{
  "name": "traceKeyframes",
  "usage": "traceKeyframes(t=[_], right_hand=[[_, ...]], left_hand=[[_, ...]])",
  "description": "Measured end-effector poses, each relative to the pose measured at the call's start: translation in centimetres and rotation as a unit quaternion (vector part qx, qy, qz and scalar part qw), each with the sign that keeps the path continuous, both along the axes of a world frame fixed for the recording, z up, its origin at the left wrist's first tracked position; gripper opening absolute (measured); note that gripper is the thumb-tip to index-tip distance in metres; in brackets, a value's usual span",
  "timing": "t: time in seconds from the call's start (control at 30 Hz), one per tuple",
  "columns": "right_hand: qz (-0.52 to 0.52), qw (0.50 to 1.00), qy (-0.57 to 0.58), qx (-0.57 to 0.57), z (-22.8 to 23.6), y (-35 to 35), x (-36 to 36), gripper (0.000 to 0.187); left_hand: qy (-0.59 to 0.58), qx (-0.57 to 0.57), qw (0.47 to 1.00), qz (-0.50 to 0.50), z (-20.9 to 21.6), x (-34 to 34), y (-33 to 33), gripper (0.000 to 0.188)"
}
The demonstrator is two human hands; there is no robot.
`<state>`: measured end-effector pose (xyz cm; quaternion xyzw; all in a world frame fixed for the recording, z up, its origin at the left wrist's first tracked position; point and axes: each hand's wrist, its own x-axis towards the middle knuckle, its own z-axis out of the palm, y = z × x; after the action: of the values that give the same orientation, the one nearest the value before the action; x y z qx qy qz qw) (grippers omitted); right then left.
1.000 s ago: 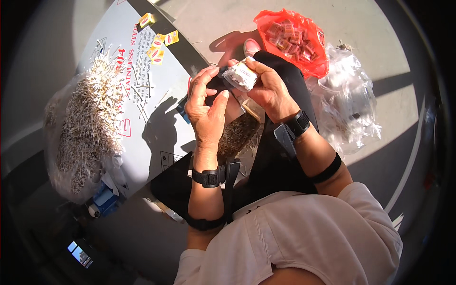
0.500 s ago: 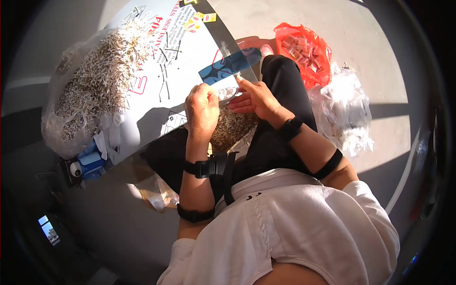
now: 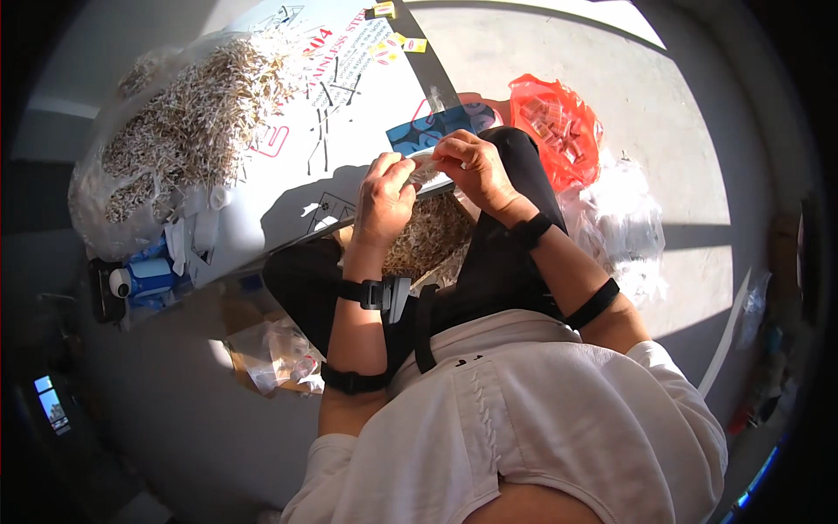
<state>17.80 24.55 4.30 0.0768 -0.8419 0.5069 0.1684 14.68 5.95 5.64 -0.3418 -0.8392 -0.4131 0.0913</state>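
Over the table's near edge, my left hand (image 3: 387, 196) and my right hand (image 3: 476, 170) are close together, fingers pinched. Between them is a small clear plastic packet (image 3: 425, 172) with whitish contents, each hand gripping one side of its top. What is inside is too small to make out. Just below the hands, between my legs, a box holds a heap of short thin tan pieces (image 3: 432, 234). Behind the packet, a blue patterned sheet (image 3: 408, 137) lies on the table's edge.
A large clear bag (image 3: 92, 188) spills short thin tan-and-white pieces (image 3: 205, 113) over the white table (image 3: 284, 188). Thin black strips (image 3: 325, 122) and small yellow labels (image 3: 384, 54) lie there too. A blue bottle (image 3: 150, 278) is at left. On the floor are a red bag (image 3: 587, 166) of packets and white plastic bags (image 3: 615, 214).
My right hand's stretched fingers have bent into a pinch on the packet's edge, close to my left hand. The view has shifted slightly, so the table sits farther right and lower.
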Motion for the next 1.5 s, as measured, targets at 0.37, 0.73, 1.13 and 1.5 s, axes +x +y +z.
traceKeyframes(t=[0.37,0.73,1.13,1.5], right_hand=[[0.062,0.98,0.11,0.154,0.2,1.0,-1.0,0.01],[0.031,0.998,-0.045,-0.015,0.3,1.1,-0.8,0.014],[0.105,0.987,-0.001,0.122,0.6,2.2,-1.5,0.011],[0.183,0.94,0.106,0.269,1.6,2.4,-3.0,0.008]], left_hand=[[0.122,-0.074,0.99,-0.004,0.0,-0.8,0.3,0.014],[0.054,-0.083,0.995,-0.034,-1.8,-0.8,0.7,0.039],[0.084,-0.082,0.992,-0.051,-1.6,-0.8,0.9,0.014],[0.084,-0.123,0.989,0.002,-1.0,0.4,0.4,0.025]])
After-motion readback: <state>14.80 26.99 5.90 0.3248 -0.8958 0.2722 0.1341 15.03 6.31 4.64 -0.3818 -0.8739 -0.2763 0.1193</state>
